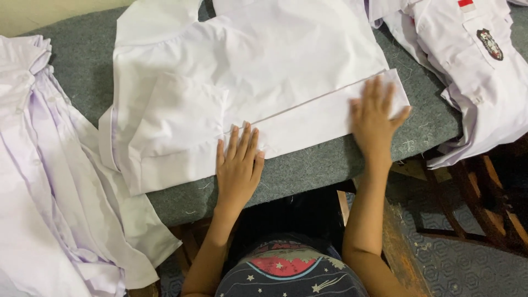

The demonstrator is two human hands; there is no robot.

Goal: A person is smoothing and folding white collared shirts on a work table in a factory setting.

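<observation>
So we've got a white shirt (258, 60) spread flat on the grey padded table (308, 168), and both our hands are on its near edge. Our left hand (237, 165) lies flat with fingers together, pressing on the folded hem strip (324, 118) about at its middle, right where the short sleeve (176, 118) has been turned in over the body. Our right hand (377, 124) is flat too, fingers spread, pressing the right end of that same strip near the table's edge. Neither hand grips anything, both are open palms down on the cloth.

As far as we can judge, the fold is partway: the bottom looks turned up into a neat band and the left sleeve is tucked in, with the crease being smoothed. The far part of the shirt runs out of the top of the view, so we can't tell what's folded up there. It still looks like a wide flat piece, so more folds seem left.

On the left hangs a heap of pale lilac-white cloth (49, 181). Far right lies another white shirt with a badge on the pocket (467, 60), looking unfolded. Wooden chair frame (484, 198) sits below that.
</observation>
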